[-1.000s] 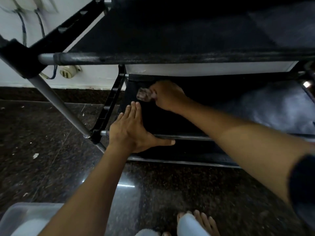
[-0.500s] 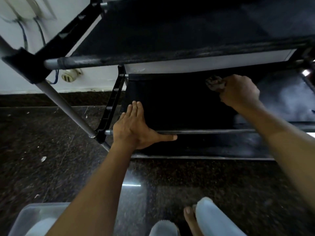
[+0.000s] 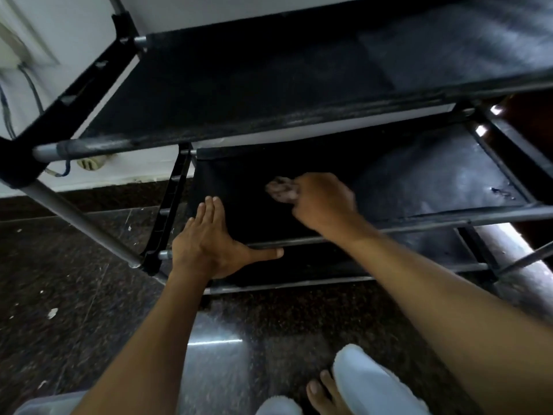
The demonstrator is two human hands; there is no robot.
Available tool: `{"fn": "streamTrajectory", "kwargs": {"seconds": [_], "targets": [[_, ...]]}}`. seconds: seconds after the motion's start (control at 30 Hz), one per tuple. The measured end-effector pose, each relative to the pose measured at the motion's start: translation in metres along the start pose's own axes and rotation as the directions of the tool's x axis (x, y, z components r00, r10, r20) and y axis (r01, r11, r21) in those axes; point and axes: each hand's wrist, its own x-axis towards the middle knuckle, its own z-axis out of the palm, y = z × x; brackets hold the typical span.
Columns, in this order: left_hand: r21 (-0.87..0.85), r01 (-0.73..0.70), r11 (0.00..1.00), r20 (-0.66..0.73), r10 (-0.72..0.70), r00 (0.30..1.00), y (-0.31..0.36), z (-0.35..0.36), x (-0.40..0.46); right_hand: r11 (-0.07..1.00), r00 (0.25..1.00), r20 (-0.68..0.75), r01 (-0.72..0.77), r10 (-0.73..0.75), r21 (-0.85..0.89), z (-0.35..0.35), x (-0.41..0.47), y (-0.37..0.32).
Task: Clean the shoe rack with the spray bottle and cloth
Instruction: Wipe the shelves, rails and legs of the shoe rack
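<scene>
Seen from above, a black shoe rack [image 3: 269, 85] stands on a dark speckled floor [image 3: 74, 295] against a white wall [image 3: 74, 25]. The left hand [image 3: 209, 247] lies flat, fingers straight and together, thumb spread, on the front rail near the left corner of a lower shelf [image 3: 419, 181]. The right hand [image 3: 321, 202] is curled around a crumpled, blurred cloth [image 3: 282, 190], pressing it on the shelf's fabric left of middle. A bare foot [image 3: 326, 393] shows at the bottom edge.

A wall socket [image 3: 89, 163] sits low on the white wall [image 3: 74, 31], with cables [image 3: 33, 91] above it. A translucent plastic container [image 3: 45, 404] rests on the dark granite floor [image 3: 74, 295] at the bottom-left.
</scene>
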Motion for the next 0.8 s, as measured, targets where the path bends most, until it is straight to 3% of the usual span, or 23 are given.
{"fn": "streamTrajectory", "kwargs": {"seconds": [0.07,0.17,0.23,0.3,0.4,0.5,0.57,0.7,0.8], "targets": [[-0.001,-0.011,1.0,-0.017,0.011,1.0,-0.001,0.001,-0.001,0.983,0.986,-0.073,-0.154,0.148,-0.101,-0.019,-0.009,0.048],[0.006,0.002,1.0,-0.034,-0.002,0.999,-0.001,0.002,0.0,0.933,0.934,-0.109,-0.349,0.339,-0.087,-0.046,-0.02,0.093],[0.012,0.01,1.0,-0.039,-0.01,0.999,0.0,0.002,0.0,0.915,0.918,-0.121,-0.389,0.377,-0.103,-0.051,-0.021,0.095],[0.01,0.011,1.0,-0.034,-0.01,0.999,0.002,0.0,-0.002,0.94,0.947,-0.122,-0.313,0.298,-0.136,-0.047,-0.027,0.074],[0.015,0.021,1.0,0.003,-0.021,1.0,0.005,-0.005,-0.005,0.999,0.999,0.046,0.008,-0.006,-0.044,-0.028,-0.034,0.008],[0.064,-0.004,0.998,0.05,0.001,0.999,0.001,-0.006,-0.004,0.965,0.951,0.167,0.263,-0.259,-0.006,-0.005,-0.031,-0.065],[0.077,-0.03,0.997,0.066,0.025,0.997,0.0,-0.006,-0.002,0.953,0.943,0.142,0.303,-0.3,0.001,0.0,-0.027,-0.081],[0.0,0.068,0.998,0.044,-0.068,0.997,0.007,-0.008,-0.005,0.989,0.989,0.03,0.141,-0.143,0.041,-0.009,-0.029,-0.024],[0.011,0.077,0.997,0.024,-0.077,0.997,0.008,-0.008,-0.008,0.978,0.978,-0.103,-0.193,0.184,-0.082,-0.038,-0.036,0.06]]}}
